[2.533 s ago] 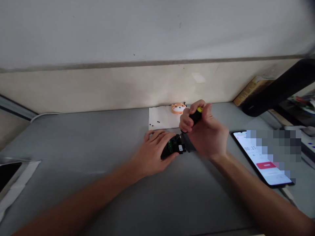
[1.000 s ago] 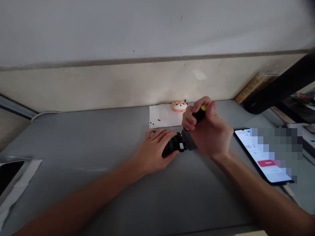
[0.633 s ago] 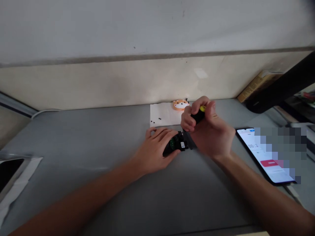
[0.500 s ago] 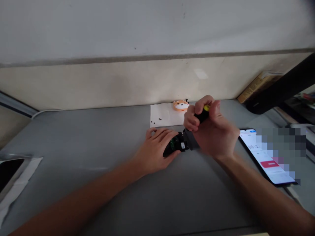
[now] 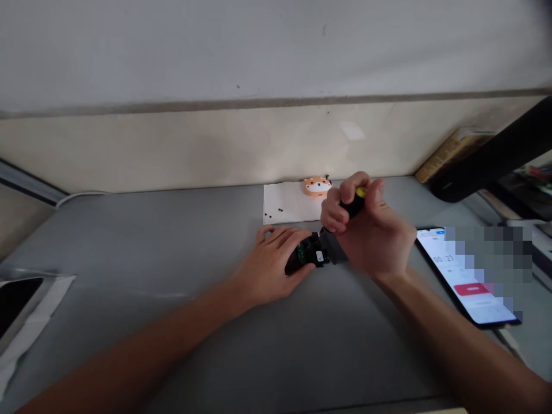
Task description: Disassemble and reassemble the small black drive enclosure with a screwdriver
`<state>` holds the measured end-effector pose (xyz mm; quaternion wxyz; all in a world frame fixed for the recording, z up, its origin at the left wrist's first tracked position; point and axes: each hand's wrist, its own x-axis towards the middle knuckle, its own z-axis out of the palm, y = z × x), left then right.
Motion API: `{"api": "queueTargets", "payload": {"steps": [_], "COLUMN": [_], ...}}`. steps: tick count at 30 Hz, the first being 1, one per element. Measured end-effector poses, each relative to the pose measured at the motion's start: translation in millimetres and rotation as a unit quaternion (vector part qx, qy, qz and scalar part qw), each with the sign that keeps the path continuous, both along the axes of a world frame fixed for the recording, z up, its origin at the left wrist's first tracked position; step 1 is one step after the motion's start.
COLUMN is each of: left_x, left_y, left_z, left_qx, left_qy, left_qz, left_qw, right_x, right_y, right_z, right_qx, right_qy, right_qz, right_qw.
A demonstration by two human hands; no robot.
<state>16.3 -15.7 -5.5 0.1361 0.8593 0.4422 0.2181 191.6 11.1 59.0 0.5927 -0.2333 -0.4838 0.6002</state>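
My left hand [image 5: 276,261] is closed around an opened black computer mouse [image 5: 308,253], thumb on the near side and fingers over the far side. A green circuit board and a small white label show in it. In my right hand [image 5: 366,221] is a screwdriver [image 5: 354,204] with a black and yellow handle, gripped in a fist just right of the mouse. The screwdriver's tip is hidden. A dark grey piece [image 5: 338,250] sits against the mouse's right end, partly behind my right hand. Several tiny dark screws [image 5: 280,210] lie on white paper [image 5: 288,198] beyond.
An orange animal-faced case [image 5: 318,186] rests on the paper by the wall. To the right lies a lit phone [image 5: 474,287] showing a timer. A black cylinder [image 5: 487,155] leans near a book [image 5: 448,152] at back right. Another dark-screened device [image 5: 19,302] lies at left.
My right hand has shifted very slightly with the screwdriver still in its grip. My left hand and the mouse have stayed nearly in place.
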Motion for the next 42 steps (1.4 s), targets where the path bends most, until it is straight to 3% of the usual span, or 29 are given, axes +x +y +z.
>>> {"api": "queueTargets", "payload": {"steps": [25, 42], "left_x": [-1.4, -0.7], "left_y": [0.5, 0.8], "left_z": [-3.4, -4.6], "left_qx": [0.026, 0.030], "left_qy": [0.003, -0.010], "left_qz": [-0.015, -0.019], "left_qw": [1.000, 0.999], "right_x": [-1.7, -3.2], "right_y": [-2.1, -5.4], "right_z": [-2.5, -2.8], "right_qx": [0.004, -0.007], "right_qy": [0.019, 0.000], "right_qz": [-0.022, -0.001], "right_qw": [1.000, 1.000]}}
